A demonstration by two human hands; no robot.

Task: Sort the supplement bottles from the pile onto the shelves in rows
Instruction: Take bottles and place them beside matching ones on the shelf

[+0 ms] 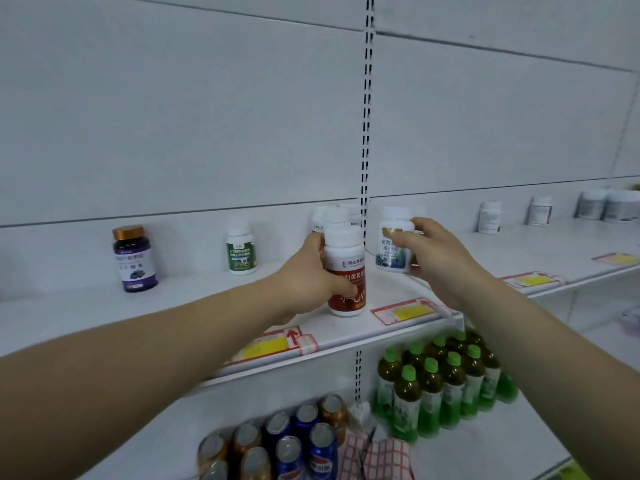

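My left hand [308,275] grips a white bottle with a red label [346,271] that stands at the front of the white shelf [194,306]. Behind it stand more white bottles [332,216] in a row. My right hand [433,254] holds a white bottle with a blue-green label [393,242] just right of the shelf upright; I cannot tell whether it touches the shelf. Farther left on the same shelf stand a green-labelled bottle [241,249] and a dark purple bottle with a copper cap [134,259].
On the shelf to the right stand two small white bottles [490,216] [540,211] and grey tubs [609,204]. Price tags [405,311] line the shelf edges. Below are green-capped drink bottles [446,379], soda cans [287,445] and a checked cloth [377,455].
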